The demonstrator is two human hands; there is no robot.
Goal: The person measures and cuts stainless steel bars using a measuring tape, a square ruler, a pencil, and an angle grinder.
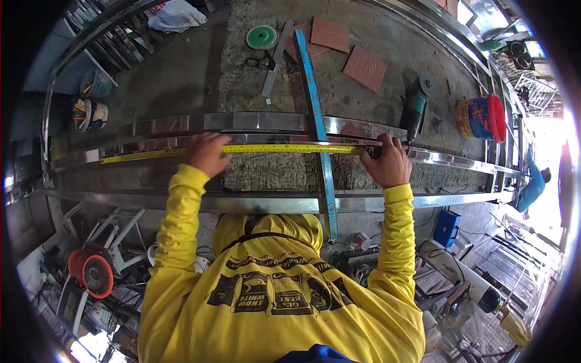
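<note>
Tape measure [284, 148] pinched by left hand [207, 154], seemingly gripped by right hand [387, 162].

This is a metal fabrication workshop. Long stainless steel tubes [260, 123] lie across a rough concrete floor [181, 78], with an angle grinder [415, 109], a green grinding disc [261, 37], a blue spirit level [315, 115] and a yellow tape measure [272, 149] among them. Welded metal frames [115, 36] are stacked at the edge.
</note>
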